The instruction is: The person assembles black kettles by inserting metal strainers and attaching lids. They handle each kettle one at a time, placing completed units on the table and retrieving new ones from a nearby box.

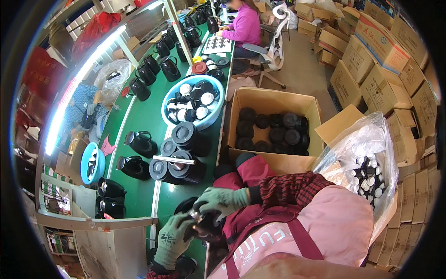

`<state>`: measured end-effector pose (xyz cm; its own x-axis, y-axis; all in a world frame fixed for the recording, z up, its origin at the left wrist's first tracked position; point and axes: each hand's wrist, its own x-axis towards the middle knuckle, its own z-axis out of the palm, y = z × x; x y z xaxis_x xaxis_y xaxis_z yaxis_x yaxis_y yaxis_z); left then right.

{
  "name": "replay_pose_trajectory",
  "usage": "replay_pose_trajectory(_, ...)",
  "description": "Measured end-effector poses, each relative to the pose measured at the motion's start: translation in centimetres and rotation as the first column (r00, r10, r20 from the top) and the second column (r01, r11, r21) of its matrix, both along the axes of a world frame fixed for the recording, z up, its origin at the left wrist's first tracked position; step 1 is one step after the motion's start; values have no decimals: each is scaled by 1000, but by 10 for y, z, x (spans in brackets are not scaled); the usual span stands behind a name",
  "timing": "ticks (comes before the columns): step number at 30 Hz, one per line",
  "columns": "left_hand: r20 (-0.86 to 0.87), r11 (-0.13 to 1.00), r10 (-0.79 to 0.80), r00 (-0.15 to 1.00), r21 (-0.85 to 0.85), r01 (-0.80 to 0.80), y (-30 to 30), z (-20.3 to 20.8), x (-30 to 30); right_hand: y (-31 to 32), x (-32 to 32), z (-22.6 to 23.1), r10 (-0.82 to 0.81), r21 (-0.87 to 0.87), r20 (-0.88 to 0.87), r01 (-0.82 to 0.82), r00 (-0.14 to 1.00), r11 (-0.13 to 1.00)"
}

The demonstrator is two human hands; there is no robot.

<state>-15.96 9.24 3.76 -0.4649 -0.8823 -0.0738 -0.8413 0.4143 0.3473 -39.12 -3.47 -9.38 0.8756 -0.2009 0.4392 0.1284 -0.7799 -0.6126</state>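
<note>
Both my hands wear pale green work gloves. Between them is a dark, glossy vacuum jug (209, 229) with a shiny metal rim, tilted over the near edge of the green table. My right hand (222, 202) curls its fingers over the jug's upper side. My left hand (173, 239) has its fingers closed around the rim end, which partly hides the jug. Just beyond them stands a group of black cylinders with round lids (179, 167). A white rod (174, 160) lies across their tops.
Black jugs (140, 142) stand along the green table (134, 197). A blue basin (163, 108) holds black and white lids. An open carton (275, 96) of black cylinders sits to the right, near a plastic-lined box (388, 139) of small parts. A co-worker (245, 25) sits farther along.
</note>
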Motion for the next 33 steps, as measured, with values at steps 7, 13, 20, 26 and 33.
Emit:
replay_pose_trajectory(7,-792,745,583,181,433,-507,7,-96,-4,-5,-88,-27,-519,768,153,229,841,598)
replay_pose_trajectory(13,-535,956,234,812,-24,-291,47,-217,-36,10,-116,-17,-465,724,153,221,872,653)
replay_pose_trajectory(20,-716,933,355,601,307,-185,74,-209,-23,15,-126,6,-322,915,-74,192,944,354)
replay_pose_trajectory(26,-709,730,676,201,682,-54,63,-190,-28,-3,-116,17,-219,631,-238,322,946,705)
replay_pose_trajectory(33,-661,850,526,535,398,-345,61,-224,-42,-24,-91,4,-93,562,-216,202,972,802)
